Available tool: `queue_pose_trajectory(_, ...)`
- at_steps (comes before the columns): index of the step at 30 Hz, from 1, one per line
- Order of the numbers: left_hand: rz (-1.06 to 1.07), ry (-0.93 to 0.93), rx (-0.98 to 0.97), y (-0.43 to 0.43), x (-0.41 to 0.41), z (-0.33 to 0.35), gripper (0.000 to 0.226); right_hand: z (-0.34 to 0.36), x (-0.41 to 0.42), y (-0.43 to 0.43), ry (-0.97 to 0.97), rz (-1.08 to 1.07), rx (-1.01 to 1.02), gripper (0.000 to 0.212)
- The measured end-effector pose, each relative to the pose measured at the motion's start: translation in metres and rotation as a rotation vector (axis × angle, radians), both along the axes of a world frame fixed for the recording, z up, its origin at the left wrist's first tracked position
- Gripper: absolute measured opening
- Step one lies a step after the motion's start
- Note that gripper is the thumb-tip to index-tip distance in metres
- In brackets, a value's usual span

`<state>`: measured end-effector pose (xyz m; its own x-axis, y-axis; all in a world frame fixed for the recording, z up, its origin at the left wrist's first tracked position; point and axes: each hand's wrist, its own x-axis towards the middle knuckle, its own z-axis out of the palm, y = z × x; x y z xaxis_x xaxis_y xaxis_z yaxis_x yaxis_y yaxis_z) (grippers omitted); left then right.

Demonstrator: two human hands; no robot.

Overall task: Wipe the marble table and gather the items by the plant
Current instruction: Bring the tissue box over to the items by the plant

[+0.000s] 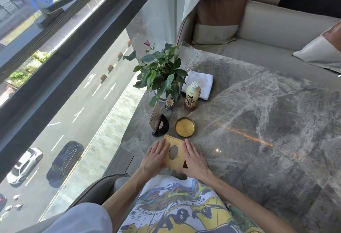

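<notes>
A gold tissue box (173, 151) with an oval opening lies at the near edge of the grey marble table (258, 122). My left hand (154, 158) presses flat against its left side and my right hand (194, 160) against its right side, fingers straight. Beyond it stand a round gold dish (185, 127), a black card stand (159, 122), a small toothpick holder (169, 104), a tea bottle (192, 96) and a folded white cloth (200, 84). All of them are grouped beside the potted plant (162, 73).
A clear acrylic sign (189, 55) stands behind the plant. A large window (73, 66) runs along the table's left edge. A beige sofa (267, 35) with cushions lies beyond the table's far edge. A grey chair arm (99, 186) is at my lower left.
</notes>
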<state>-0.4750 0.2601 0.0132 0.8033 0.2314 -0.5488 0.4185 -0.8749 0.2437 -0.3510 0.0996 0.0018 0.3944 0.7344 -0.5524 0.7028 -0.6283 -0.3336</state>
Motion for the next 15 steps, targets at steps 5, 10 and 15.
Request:
queue_pose_trajectory(5, -0.004, 0.01, 0.033, -0.004, 0.001, -0.001, 0.091, 0.008, 0.002, 0.0, 0.019, 0.005, -0.032, 0.108)
queue_pose_trajectory(10, -0.026, 0.049, 0.052, -0.011, 0.001, 0.003, 0.085, 0.017, -0.003, -0.008, 0.004, 0.052, -0.023, 0.082)
queue_pose_trajectory(15, 0.008, 0.047, 0.061, -0.016, 0.003, 0.004, 0.084, 0.017, -0.007, -0.015, -0.057, 0.059, 0.025, 0.074)
